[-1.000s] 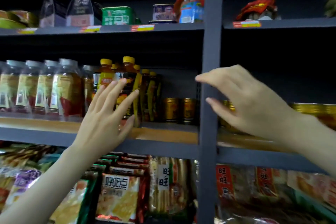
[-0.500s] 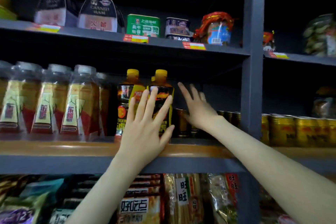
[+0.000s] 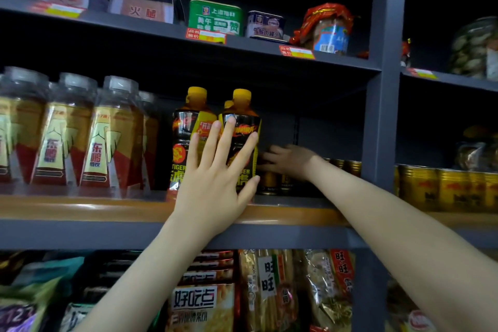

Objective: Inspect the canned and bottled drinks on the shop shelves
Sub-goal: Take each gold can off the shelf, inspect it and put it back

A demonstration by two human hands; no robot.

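Two black-and-yellow bottles with yellow caps stand on the middle shelf (image 3: pixel 80 210), and more stand behind them. My left hand (image 3: pixel 215 175) lies flat against their fronts with its fingers straight and spread: they cover the right bottle (image 3: pixel 246 121) and the edge of the left bottle (image 3: pixel 186 127). To their right, my right hand (image 3: pixel 288 162) reaches deep into the shadowed shelf. Its fingers point left over the tops of small gold cans (image 3: pixel 269 183). It grips nothing that I can see.
Tall clear-capped bottles (image 3: pixel 113 137) with red and gold labels fill the shelf's left side. A grey upright post (image 3: pixel 380 116) divides the bays, and larger gold cans (image 3: pixel 444 188) line the right bay. Tinned meat (image 3: pixel 215 17) sits on the shelf above, snack packs (image 3: pixel 202 302) on the one below.
My view has moved closer to the shelf. My left hand went from hovering to lying on the bottle fronts. My right hand left the post and reached in over the small cans.
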